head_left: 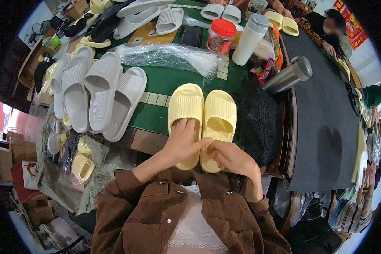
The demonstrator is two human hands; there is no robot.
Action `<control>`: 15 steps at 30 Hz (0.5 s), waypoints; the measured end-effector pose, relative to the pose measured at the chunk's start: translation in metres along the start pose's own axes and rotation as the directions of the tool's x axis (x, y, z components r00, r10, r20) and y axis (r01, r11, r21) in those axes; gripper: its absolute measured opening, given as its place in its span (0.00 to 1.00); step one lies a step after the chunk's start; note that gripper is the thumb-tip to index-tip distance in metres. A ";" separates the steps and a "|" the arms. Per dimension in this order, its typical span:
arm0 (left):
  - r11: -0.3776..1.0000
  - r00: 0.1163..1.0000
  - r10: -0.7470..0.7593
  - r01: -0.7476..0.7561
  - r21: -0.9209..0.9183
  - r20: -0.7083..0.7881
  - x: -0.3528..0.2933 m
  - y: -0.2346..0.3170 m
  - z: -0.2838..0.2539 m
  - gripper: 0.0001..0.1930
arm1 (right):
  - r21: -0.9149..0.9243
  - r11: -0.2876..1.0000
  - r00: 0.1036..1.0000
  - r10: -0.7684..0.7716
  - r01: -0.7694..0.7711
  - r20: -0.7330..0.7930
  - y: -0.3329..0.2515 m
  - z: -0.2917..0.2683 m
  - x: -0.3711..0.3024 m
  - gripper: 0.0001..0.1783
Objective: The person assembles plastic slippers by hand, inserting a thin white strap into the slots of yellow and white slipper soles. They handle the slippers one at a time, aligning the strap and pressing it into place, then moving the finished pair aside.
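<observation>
A pair of pale yellow slide slippers lies side by side in front of me, toes pointing away, heels close to my body. My left hand [178,140] rests in the left yellow slipper [185,100]. Its fingers stretch forward under the strap, where their tips are hidden, and its thumb points out toward the other shoe. At the heel part of the right yellow slipper [220,109], my right hand [231,156] is closed with curled fingers against the inner side. Both hands nearly meet between the two slippers.
Grey slippers [101,93] stand in a row at the table's left. Beyond lies a bundle of clear plastic strips [169,57]. A red-lidded jar [221,36], a white bottle [250,40] and a tilted steel tumbler [288,75] stand farther back. Another person [328,31] sits by the dark table [321,114].
</observation>
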State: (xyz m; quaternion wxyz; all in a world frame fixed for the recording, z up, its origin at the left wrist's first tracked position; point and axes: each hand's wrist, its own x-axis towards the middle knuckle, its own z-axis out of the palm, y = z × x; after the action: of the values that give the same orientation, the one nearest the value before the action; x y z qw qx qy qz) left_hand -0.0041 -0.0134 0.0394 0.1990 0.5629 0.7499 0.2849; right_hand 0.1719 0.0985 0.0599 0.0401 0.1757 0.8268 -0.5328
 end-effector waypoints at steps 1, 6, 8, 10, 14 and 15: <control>0.998 1.000 0.003 -0.002 0.062 -0.017 0.003 -0.002 0.004 0.31 | 0.075 0.995 0.997 0.064 -0.068 0.049 -0.001 0.001 0.002 0.09; 0.987 0.998 0.024 -0.015 0.159 -0.058 0.017 -0.010 0.020 0.28 | 0.178 0.983 0.999 -0.038 0.044 -0.034 -0.003 -0.004 0.003 0.09; 0.975 0.983 0.121 -0.091 0.202 -0.138 0.019 -0.017 0.027 0.28 | 0.226 0.969 0.994 -0.083 0.097 -0.069 0.002 -0.004 0.004 0.09; 0.994 0.998 0.019 -0.011 0.110 -0.067 0.020 -0.016 0.025 0.28 | 0.264 0.951 0.983 -0.137 0.164 -0.118 0.007 -0.002 0.005 0.10; 0.994 0.992 -0.107 0.107 -0.006 0.063 0.021 -0.011 0.015 0.26 | 0.372 0.922 0.994 -0.095 0.108 -0.052 0.009 -0.006 0.005 0.11; 0.993 0.990 -0.115 0.118 -0.031 0.086 0.021 -0.011 0.012 0.25 | 0.376 0.923 0.997 -0.067 0.077 -0.041 0.013 -0.005 0.007 0.11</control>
State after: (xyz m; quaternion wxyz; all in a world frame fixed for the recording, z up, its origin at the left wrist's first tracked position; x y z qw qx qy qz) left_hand -0.0105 0.0068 0.0241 0.2569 0.5260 0.7672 0.2622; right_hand 0.1704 0.1092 0.0492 -0.0252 0.1568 0.7153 -0.6805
